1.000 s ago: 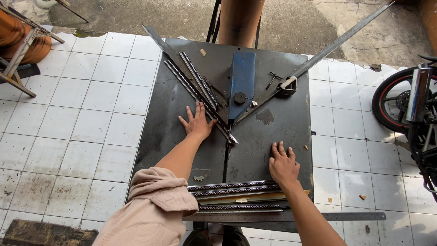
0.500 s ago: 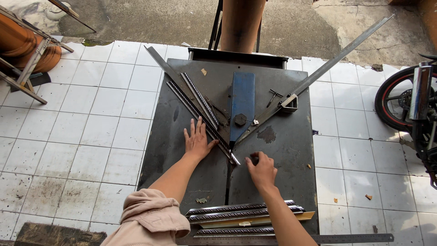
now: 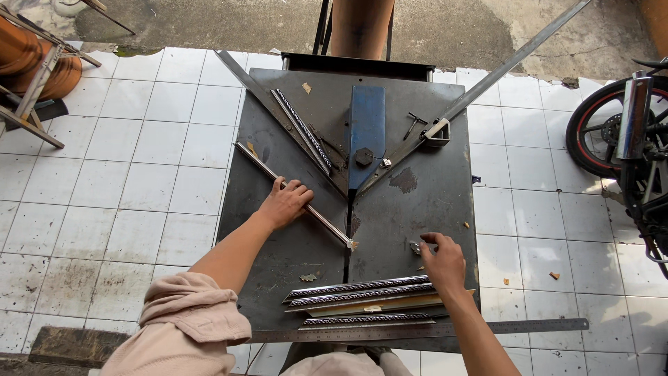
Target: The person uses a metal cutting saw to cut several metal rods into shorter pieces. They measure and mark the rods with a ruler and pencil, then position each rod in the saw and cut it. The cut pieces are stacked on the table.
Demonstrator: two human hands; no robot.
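The dark steel work table (image 3: pixel 417 209) fills the middle of the view, and everything else sits relative to it. Two long guide rails meet in a V at its centre, either side of a blue upright plate (image 3: pixel 367 132). Along the table's near edge lies a stack of ornate moulding strips (image 3: pixel 362 296), with a long steel ruler (image 3: pixel 431 329) just below them.

On the table's left half, the left hand (image 3: pixel 285 203) lies flat with fingers closed over a single moulding strip (image 3: pixel 292 195), pinning it against the left rail, its near end at the central slot. On the right half, the right hand (image 3: pixel 442 261) pinches a small dark object (image 3: pixel 416 247) that is too small to identify.

The step looks like seating one strip for a mitre cut. Judging from this, the next move calls for keeping the strip tight to the rail.
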